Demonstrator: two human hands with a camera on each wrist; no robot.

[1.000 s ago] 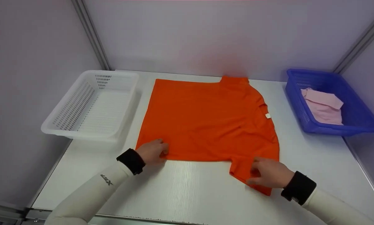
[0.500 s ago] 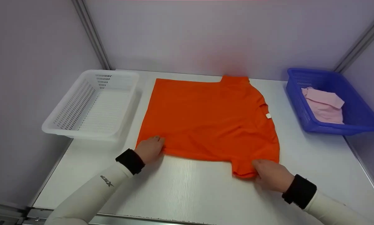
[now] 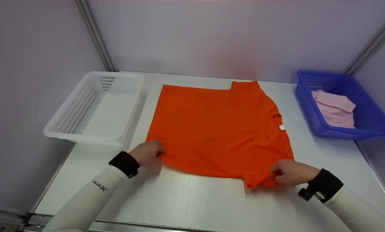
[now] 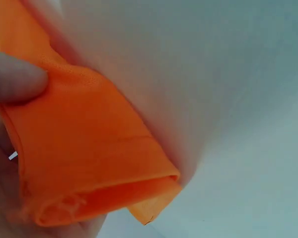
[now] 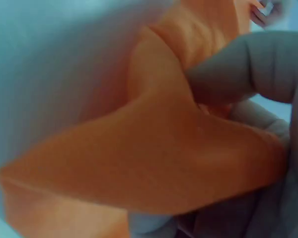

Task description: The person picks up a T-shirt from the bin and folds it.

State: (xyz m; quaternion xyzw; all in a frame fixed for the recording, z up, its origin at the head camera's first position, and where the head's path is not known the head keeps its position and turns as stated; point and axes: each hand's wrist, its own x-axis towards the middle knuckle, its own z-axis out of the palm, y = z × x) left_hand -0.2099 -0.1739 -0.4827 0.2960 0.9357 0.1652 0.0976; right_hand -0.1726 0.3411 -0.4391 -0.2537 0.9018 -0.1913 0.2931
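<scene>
An orange T-shirt lies spread on its side across the white table, collar edge with a white tag toward the right. At the near hem corner, my left hand pinches the fabric; in the left wrist view the thumb presses on the cloth and fingers lie beneath it. My right hand grips the near sleeve, which is bunched between thumb and fingers in the right wrist view, where the orange sleeve folds over. The near edge of the shirt is slightly lifted between both hands.
A white perforated basket stands at the left of the table. On the right, a blue basket holds a folded pink garment. Grey panel walls enclose the back and both sides.
My right hand has taken hold of the near sleeve and moved right, gathering it. My left hand now pinches the hem and has shifted slightly left. The shirt has slid a little toward me.
</scene>
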